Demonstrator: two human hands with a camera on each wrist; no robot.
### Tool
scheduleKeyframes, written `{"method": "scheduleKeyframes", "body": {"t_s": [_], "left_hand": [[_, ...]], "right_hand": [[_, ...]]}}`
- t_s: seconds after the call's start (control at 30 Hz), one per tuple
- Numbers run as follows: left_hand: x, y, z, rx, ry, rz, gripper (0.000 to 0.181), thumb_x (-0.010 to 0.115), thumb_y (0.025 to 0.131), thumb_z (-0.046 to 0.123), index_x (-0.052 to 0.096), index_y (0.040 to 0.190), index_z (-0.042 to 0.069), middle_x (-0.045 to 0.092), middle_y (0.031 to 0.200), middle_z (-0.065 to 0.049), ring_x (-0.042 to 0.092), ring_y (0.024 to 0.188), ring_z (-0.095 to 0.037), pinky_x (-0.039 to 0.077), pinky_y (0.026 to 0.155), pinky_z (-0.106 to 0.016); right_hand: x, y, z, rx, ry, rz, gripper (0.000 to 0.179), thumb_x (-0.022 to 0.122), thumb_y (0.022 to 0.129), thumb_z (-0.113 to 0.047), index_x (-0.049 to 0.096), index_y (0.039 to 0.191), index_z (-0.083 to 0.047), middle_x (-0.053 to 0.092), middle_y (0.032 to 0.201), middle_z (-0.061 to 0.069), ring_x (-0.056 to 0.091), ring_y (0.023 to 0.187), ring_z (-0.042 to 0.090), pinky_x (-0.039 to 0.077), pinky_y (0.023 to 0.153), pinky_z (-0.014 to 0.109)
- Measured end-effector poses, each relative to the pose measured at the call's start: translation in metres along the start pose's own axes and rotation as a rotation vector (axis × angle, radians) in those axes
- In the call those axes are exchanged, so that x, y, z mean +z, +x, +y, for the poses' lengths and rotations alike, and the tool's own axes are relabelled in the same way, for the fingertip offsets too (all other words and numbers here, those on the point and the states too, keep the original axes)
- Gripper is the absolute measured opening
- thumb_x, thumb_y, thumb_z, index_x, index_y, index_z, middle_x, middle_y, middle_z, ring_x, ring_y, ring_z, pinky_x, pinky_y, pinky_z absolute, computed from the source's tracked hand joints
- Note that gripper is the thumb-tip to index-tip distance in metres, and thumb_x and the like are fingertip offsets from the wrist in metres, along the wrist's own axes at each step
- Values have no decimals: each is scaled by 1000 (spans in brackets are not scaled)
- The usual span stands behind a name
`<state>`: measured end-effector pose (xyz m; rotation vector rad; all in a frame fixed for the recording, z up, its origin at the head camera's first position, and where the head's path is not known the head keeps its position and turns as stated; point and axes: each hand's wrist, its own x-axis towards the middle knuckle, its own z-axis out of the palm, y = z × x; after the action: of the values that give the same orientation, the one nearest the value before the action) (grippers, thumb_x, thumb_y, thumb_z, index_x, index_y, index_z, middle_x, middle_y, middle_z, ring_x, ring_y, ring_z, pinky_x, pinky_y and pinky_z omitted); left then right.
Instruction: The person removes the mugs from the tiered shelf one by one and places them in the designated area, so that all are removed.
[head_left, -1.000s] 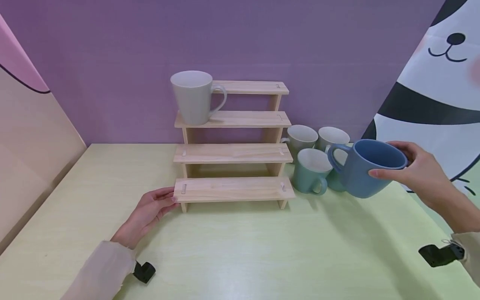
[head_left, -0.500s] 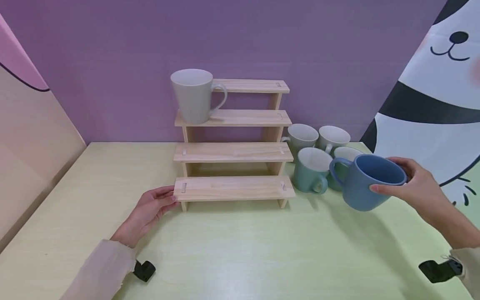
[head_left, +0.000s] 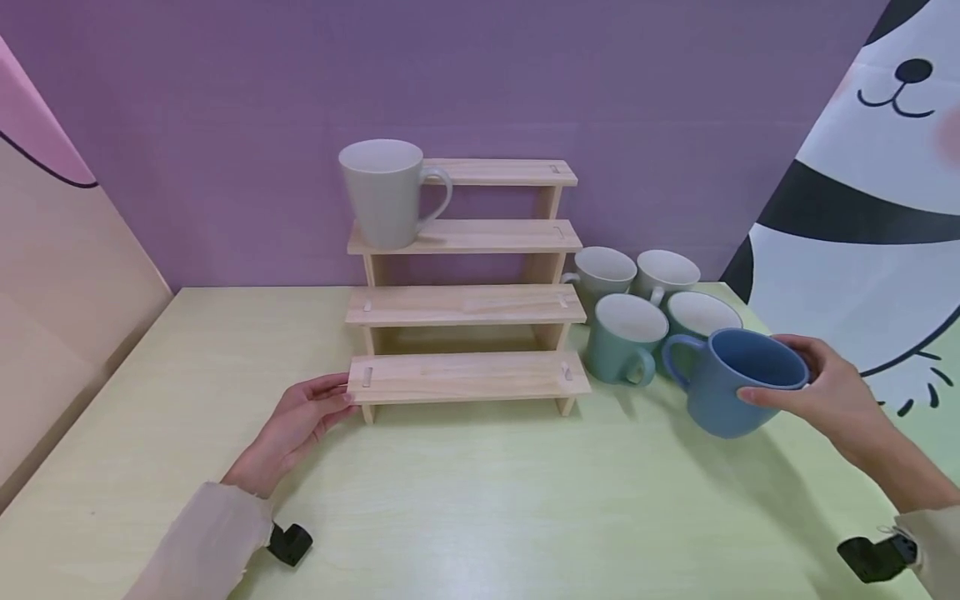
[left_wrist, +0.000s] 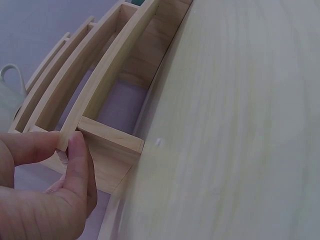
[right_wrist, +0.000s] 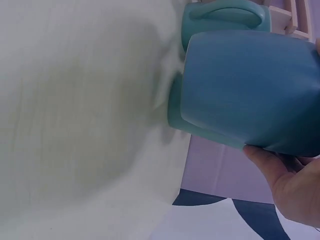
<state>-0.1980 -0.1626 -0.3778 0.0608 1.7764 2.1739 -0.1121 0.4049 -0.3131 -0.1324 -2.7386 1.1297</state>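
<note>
My right hand (head_left: 832,404) grips a blue mug (head_left: 720,400) by its side opposite the handle, thumb on the near side. The mug is held above the table at the right, slightly tilted, its handle pointing left. My left hand (head_left: 292,429) pinches the left end of the lowest step of a four-step wooden shelf (head_left: 465,379); thumb and fingers close on the board edge (left_wrist: 75,120) in the left wrist view. A tall white mug (head_left: 382,204) stands on the left of the shelf's second step from the top.
Right of the shelf, several mugs stand close together: a front teal mug (head_left: 618,346), another teal mug (head_left: 705,314) partly behind the blue one, a greyish mug (head_left: 600,292) and a white-rimmed mug (head_left: 666,271). A purple wall (head_left: 247,167) rises behind the pale wooden table (head_left: 487,500).
My right hand has lowered the blue mug toward the table, exposing more of the teal mug behind it. My left hand keeps its place on the shelf's lowest step.
</note>
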Motion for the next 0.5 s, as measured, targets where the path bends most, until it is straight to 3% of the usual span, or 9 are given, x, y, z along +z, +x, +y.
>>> {"method": "scheduleKeyframes", "body": {"t_s": [0.07, 0.17, 0.33, 0.5], "left_hand": [[0, 0, 0, -4, -3, 3, 54, 46, 95, -7, 22, 142, -16, 55, 97, 1, 62, 86, -3, 56, 82, -15], [0, 0, 0, -1, 2, 5, 54, 45, 95, -8, 22, 142, -17, 56, 97, 1, 62, 85, -3, 56, 82, -15], [0, 0, -1, -1, 2, 0, 54, 46, 94, -8, 22, 142, -17, 56, 98, 2, 62, 87, -2, 55, 83, -15], [0, 1, -2, 2, -2, -4, 55, 47, 94, -7, 22, 142, -16, 56, 99, 1, 62, 87, -3, 56, 82, -15]], "right_hand": [[1, 0, 4, 3, -2, -2, 63, 76, 81, -17, 37, 130, -26, 42, 107, -24, 45, 89, -11, 46, 65, 7], [3, 1, 9, 0, -4, -9, 68, 75, 82, -17, 35, 137, -15, 41, 107, -25, 44, 90, -11, 46, 65, 7], [3, 3, 15, 1, -26, -3, 72, 75, 82, -19, 32, 138, -9, 40, 108, -25, 42, 90, -11, 44, 65, 6], [3, 5, 21, 5, -53, -10, 75, 76, 82, -21, 29, 139, -4, 42, 115, -12, 41, 91, -9, 44, 64, 7]]}}
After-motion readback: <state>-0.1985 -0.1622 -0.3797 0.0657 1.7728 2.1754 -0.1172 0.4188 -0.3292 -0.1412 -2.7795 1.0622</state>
